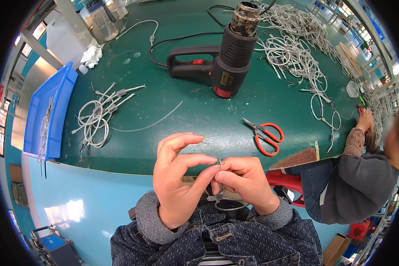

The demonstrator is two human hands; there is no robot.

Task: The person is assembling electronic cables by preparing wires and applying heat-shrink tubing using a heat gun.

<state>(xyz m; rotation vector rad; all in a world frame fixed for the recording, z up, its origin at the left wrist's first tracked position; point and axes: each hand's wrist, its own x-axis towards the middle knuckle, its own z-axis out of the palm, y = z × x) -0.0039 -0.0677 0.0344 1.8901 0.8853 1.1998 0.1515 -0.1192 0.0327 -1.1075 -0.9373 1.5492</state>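
Observation:
In front of my chest, at the near table edge, my left hand (179, 170) and my right hand (246, 179) meet at the fine wire ends of a grey cable (230, 207). My left thumb and middle finger pinch at the wires, with the index finger raised apart. A thin strand shows by that fingertip. The right thumb and index finger grip the cable close to its end, and its loop hangs below. Just beyond my right hand lie scissors (268, 138) with red handles, blades apart. The exact wire ends are mostly covered by my fingertips.
A black heat gun (235, 60) stands nozzle-up on the green table (142, 106). Bundled cables (95, 117) lie left, beside a blue tray (64, 102). A large cable heap (292, 53) fills the far right. Another person (357, 177) sits at the right.

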